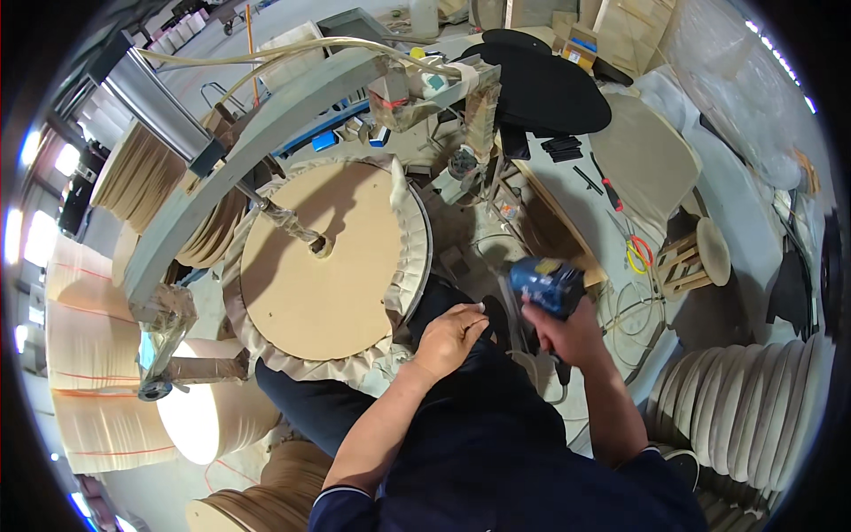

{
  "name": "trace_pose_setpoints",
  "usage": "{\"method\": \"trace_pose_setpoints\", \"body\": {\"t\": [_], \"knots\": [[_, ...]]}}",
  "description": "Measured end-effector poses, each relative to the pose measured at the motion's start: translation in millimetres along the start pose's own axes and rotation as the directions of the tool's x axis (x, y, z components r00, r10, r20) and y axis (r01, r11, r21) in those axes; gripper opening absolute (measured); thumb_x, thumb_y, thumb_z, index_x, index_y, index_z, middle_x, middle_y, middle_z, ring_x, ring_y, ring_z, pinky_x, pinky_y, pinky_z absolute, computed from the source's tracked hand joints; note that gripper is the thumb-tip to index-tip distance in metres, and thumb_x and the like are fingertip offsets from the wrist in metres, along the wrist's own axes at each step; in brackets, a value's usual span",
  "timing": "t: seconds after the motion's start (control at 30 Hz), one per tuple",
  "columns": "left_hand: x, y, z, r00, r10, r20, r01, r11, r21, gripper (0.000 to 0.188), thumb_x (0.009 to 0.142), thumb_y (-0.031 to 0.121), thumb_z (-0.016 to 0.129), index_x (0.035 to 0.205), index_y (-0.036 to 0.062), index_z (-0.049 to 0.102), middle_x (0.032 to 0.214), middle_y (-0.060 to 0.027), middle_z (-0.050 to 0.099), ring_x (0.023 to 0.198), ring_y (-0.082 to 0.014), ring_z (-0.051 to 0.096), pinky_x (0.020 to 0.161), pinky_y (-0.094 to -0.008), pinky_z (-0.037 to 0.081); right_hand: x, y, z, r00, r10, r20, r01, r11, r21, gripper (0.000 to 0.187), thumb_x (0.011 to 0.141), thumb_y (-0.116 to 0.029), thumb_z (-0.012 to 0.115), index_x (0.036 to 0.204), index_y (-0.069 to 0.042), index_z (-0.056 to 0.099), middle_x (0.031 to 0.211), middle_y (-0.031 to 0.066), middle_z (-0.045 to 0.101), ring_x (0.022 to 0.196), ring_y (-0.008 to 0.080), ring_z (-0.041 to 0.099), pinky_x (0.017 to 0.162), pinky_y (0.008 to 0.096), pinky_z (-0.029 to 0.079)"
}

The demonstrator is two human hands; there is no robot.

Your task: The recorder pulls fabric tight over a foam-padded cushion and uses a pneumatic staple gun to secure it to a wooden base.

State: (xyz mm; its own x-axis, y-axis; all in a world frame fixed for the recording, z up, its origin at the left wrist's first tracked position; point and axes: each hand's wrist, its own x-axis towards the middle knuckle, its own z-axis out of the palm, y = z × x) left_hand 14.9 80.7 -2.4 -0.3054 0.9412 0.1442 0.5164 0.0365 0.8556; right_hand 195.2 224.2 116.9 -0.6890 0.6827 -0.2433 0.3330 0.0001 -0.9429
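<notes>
My right hand (572, 335) is closed round the grip of a blue pistol-grip power tool (542, 285), smeared by motion, so its exact kind does not show. Over my lap, my left hand (452, 341) has thumb and fingers pressed together; whatever they hold, if anything, is too small to make out. Left of that hand lies a round tan board (324, 266), with gathered beige fabric (403, 257) folded up round its rim. A wrapped rod (288, 222) from a metal cylinder (164, 106) reaches down to the board's middle. Neither hand touches the board.
A curved grey metal arm (257, 124) arches over the board. Scissors (636, 253) and a red-handled screwdriver (607, 186) lie on the right-hand bench, below black round pads (550, 89). Stacked covered discs (740, 412) stand at lower right, a wooden stool (700, 257) above them, loose hoses (638, 310) nearby.
</notes>
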Motion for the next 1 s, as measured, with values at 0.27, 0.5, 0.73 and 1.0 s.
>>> {"method": "trace_pose_setpoints", "body": {"t": [0.27, 0.5, 0.73, 1.0], "knots": [[-16, 13, 1, 0.935, -0.308, -0.174, 0.221, 0.894, -0.390, 0.010, 0.096, 0.010, 0.074, 0.091, 0.0014, 0.071, 0.090, -0.0028, 0.068, 0.074, -0.0074, 0.062, 0.066, -0.0272, 0.051, 8, -38, -1, 0.992, -0.120, 0.037, 0.102, 0.940, 0.327, 0.018, 0.097, -0.018, 0.074, 0.109, -0.004, 0.072, 0.061, -0.0004, 0.057, 0.048, 0.0090, 0.052, 0.048, 0.0264, 0.043], [-8, 46, -7, 0.957, -0.270, -0.108, 0.105, 0.668, -0.737, 0.035, 0.105, 0.017, 0.062, 0.137, 0.0027, 0.057, 0.117, -0.0010, 0.065, 0.102, -0.0085, 0.057, 0.095, -0.0252, 0.045, 21, -29, 10, 0.979, -0.168, 0.118, 0.092, 0.873, 0.479, 0.025, 0.102, -0.020, 0.066, 0.116, 0.001, 0.069, 0.062, 0.0023, 0.058, 0.048, 0.0117, 0.054, 0.048, 0.0282, 0.045], [11, 54, 15, 0.930, -0.244, -0.275, 0.131, 0.918, -0.374, 0.054, 0.091, 0.016, 0.080, 0.137, 0.0035, 0.054, 0.116, -0.0125, 0.066, 0.105, -0.0188, 0.064, 0.094, -0.0322, 0.051, 34, -4, 20, 0.992, -0.078, 0.103, 0.008, 0.833, 0.554, 0.027, 0.099, -0.025, 0.068, 0.110, 0.000, 0.071, 0.060, 0.0011, 0.059, 0.050, 0.0106, 0.055, 0.051, 0.0276, 0.043], [4, 33, 20, 0.954, -0.241, -0.180, 0.177, 0.934, -0.310, 0.050, 0.098, 0.005, 0.065, 0.143, -0.0023, 0.044, 0.114, -0.0124, 0.065, 0.102, -0.0193, 0.064, 0.090, -0.0317, 0.051, 61, 36, 36, 0.960, -0.039, 0.278, -0.117, 0.844, 0.524, 0.018, 0.101, -0.021, 0.068, 0.101, -0.003, 0.069, 0.059, 0.0009, 0.058, 0.049, 0.0072, 0.052, 0.052, 0.0262, 0.040]]}}
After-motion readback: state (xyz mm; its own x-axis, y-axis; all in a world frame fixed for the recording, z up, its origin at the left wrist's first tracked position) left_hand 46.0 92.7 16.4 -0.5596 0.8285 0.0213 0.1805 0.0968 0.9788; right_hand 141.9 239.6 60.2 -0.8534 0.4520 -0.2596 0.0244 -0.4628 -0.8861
